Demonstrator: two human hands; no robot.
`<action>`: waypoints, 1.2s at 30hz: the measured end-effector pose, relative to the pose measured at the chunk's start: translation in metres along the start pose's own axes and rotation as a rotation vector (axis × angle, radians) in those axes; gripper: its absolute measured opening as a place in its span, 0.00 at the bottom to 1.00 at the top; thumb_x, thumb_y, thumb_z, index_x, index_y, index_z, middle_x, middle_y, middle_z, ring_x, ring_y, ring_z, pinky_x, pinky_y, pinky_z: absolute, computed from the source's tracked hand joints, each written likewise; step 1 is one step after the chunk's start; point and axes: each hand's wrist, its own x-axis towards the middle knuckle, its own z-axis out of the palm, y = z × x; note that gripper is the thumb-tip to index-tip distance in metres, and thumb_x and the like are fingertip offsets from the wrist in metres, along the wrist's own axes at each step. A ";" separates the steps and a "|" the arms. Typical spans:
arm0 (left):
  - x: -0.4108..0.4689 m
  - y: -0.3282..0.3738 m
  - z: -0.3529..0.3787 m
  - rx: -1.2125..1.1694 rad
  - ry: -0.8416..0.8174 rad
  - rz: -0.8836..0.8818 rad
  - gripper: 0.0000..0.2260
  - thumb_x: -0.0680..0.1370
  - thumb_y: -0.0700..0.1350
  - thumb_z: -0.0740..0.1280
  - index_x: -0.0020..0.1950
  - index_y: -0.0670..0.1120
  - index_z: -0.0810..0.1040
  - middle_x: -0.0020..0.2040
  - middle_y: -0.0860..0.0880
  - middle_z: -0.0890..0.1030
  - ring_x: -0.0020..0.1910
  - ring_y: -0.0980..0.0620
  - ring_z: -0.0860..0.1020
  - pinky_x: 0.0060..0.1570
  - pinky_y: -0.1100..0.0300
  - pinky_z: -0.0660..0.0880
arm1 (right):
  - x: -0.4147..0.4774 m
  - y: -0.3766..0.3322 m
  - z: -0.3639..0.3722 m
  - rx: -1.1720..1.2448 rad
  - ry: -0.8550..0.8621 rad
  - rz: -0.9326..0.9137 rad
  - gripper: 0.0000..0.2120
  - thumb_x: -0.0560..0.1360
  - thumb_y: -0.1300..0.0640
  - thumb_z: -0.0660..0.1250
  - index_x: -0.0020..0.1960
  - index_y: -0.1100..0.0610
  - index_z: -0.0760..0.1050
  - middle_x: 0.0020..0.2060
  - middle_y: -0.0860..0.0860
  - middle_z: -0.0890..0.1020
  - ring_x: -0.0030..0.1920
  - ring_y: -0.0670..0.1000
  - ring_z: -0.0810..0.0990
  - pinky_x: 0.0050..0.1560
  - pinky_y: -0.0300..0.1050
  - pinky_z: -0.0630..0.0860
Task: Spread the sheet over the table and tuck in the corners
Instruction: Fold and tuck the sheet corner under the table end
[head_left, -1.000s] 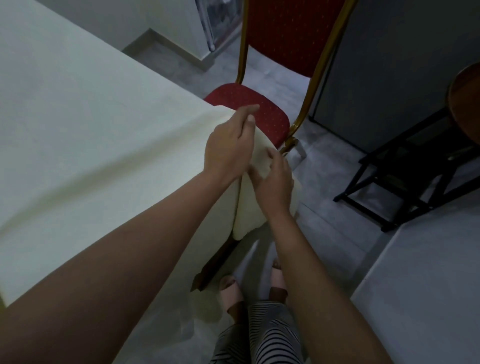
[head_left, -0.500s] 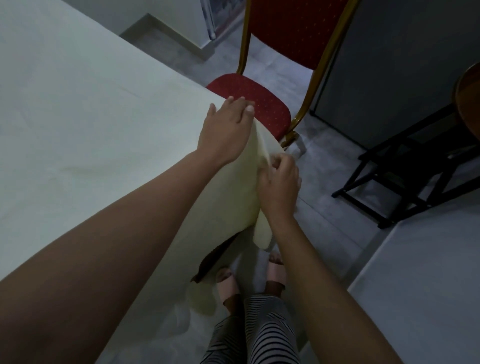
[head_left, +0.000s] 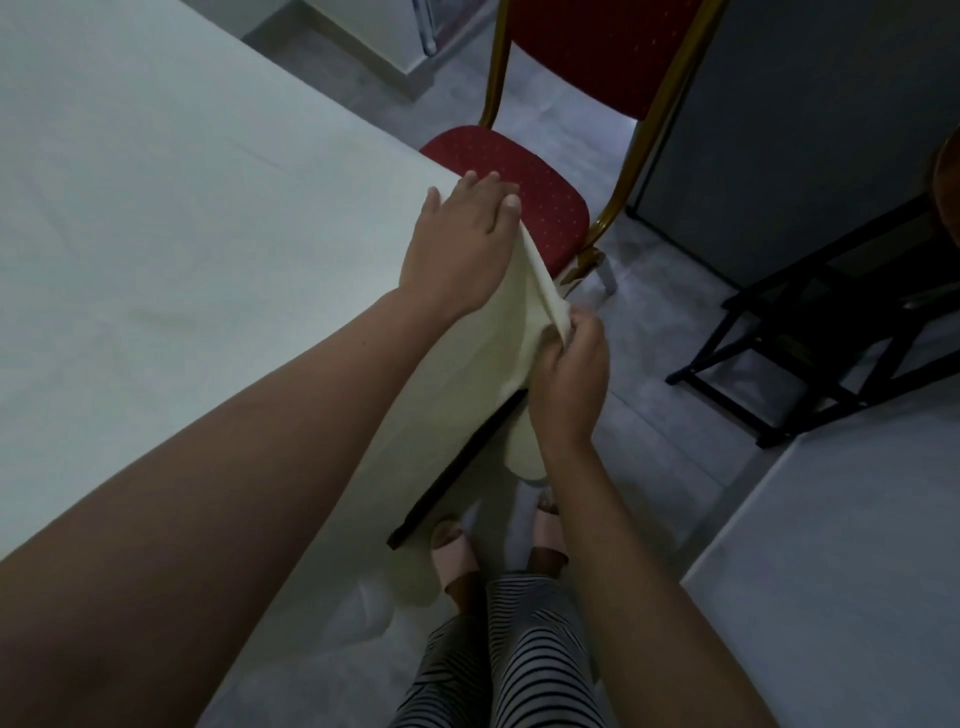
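Observation:
A pale cream sheet (head_left: 171, 218) covers the table top and hangs down its near side and corner. My left hand (head_left: 460, 244) lies flat on the sheet at the table's corner, fingers straight, pressing it down. Just below, my right hand (head_left: 569, 374) pinches a fold of the hanging sheet and holds it out from the corner, so a taut ridge of cloth runs up to my left fingers. A dark table leg (head_left: 457, 467) shows beneath the lifted cloth. The sheet's lower edge reaches the floor.
A red chair with a gold frame (head_left: 524, 187) stands close behind the corner. A black folding stand (head_left: 810, 358) is at the right by a grey cabinet (head_left: 810, 119). My feet in sandals (head_left: 457, 556) are on the tiled floor right by the table leg.
My right hand has drawn the fold of sheet down and outward from the corner. My left hand has flattened onto the corner. The view has shifted slightly.

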 end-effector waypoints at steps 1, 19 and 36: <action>0.000 0.000 0.000 0.001 0.003 0.004 0.20 0.83 0.50 0.48 0.69 0.47 0.71 0.72 0.47 0.69 0.75 0.49 0.59 0.73 0.48 0.49 | -0.004 0.008 0.004 -0.023 -0.080 0.064 0.12 0.78 0.58 0.56 0.61 0.54 0.68 0.54 0.55 0.78 0.53 0.53 0.78 0.47 0.49 0.77; 0.001 0.001 0.000 -0.049 0.046 -0.008 0.18 0.83 0.48 0.50 0.66 0.47 0.74 0.68 0.49 0.74 0.73 0.51 0.63 0.72 0.50 0.52 | 0.045 -0.026 0.021 -0.049 -0.231 0.045 0.26 0.79 0.67 0.52 0.75 0.55 0.59 0.74 0.55 0.64 0.71 0.54 0.65 0.66 0.53 0.70; 0.001 0.001 -0.001 -0.077 0.040 -0.007 0.17 0.82 0.49 0.51 0.59 0.46 0.77 0.62 0.48 0.78 0.71 0.49 0.67 0.71 0.49 0.53 | 0.011 0.041 -0.025 -0.299 -0.187 0.108 0.07 0.77 0.59 0.63 0.40 0.56 0.70 0.39 0.52 0.75 0.41 0.53 0.76 0.35 0.42 0.64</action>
